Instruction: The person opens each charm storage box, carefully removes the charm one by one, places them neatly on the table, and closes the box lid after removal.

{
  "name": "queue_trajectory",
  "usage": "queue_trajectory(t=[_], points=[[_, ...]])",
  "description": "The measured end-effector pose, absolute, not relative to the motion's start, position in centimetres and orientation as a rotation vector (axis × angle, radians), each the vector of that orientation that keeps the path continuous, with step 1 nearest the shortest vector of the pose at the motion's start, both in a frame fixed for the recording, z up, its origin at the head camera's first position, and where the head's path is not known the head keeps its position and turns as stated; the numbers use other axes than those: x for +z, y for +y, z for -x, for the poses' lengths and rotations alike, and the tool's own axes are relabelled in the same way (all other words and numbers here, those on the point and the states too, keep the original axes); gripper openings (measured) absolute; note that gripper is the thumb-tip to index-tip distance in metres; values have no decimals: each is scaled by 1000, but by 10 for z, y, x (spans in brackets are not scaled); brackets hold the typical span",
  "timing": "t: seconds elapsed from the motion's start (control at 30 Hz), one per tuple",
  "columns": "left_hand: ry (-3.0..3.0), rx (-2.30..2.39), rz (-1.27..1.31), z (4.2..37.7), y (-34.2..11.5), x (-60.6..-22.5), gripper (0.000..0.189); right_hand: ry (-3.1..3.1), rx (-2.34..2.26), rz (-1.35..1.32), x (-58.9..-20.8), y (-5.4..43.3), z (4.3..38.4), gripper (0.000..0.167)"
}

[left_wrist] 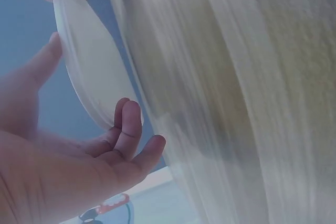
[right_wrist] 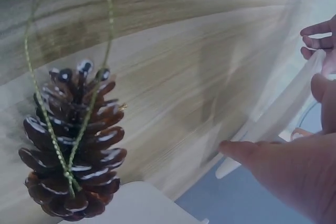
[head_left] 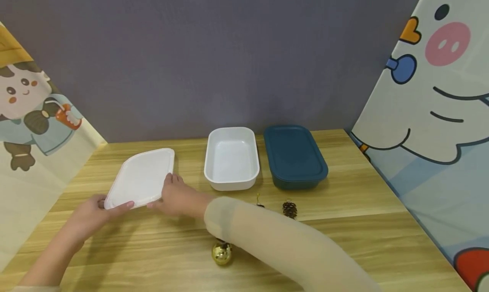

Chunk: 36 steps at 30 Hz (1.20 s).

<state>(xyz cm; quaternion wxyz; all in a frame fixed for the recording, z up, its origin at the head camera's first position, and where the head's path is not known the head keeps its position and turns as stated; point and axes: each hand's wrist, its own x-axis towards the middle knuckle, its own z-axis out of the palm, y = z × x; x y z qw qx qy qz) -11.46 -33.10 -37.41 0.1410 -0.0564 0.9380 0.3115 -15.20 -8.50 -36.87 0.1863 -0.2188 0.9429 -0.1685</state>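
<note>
A white lid [head_left: 141, 177] with rounded corners is held between both hands above the left part of the wooden table; its shadow falls below. My left hand [head_left: 89, 213] grips the near left corner, thumb on top. The right hand [head_left: 183, 196] pinches the lid's right edge, and that forearm crosses over the table. Seen from the left wrist, the lid [left_wrist: 97, 56] shows nearly edge-on, apart from the table, with the left fingers [left_wrist: 128, 124] curled under its end. To the right stands a white rectangular container [head_left: 231, 160] without a cover.
A dark blue container [head_left: 296, 156] with its lid on stands beside the white one. A pine cone ornament [head_left: 289, 209] and a gold ball [head_left: 222, 254] lie nearer. The right sleeve [head_left: 282, 241] partly hides another small dark ornament [head_left: 260, 205]. A grey partition [head_left: 229, 63] closes the back.
</note>
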Motion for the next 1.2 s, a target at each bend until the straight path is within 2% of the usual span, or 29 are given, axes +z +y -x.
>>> queue_trajectory(t=[0.4,0.7,1.2], points=[[2800,1009,213,105,-323,-353,95,2886,-417,755,-341,-76,145,92],[2872,1184,196,105,-281,-340,99,2943,-333,817,-314,-40,145,91],[2788,1577,96,104,-184,-310,95,2819,-1008,552,-279,56,124,99]])
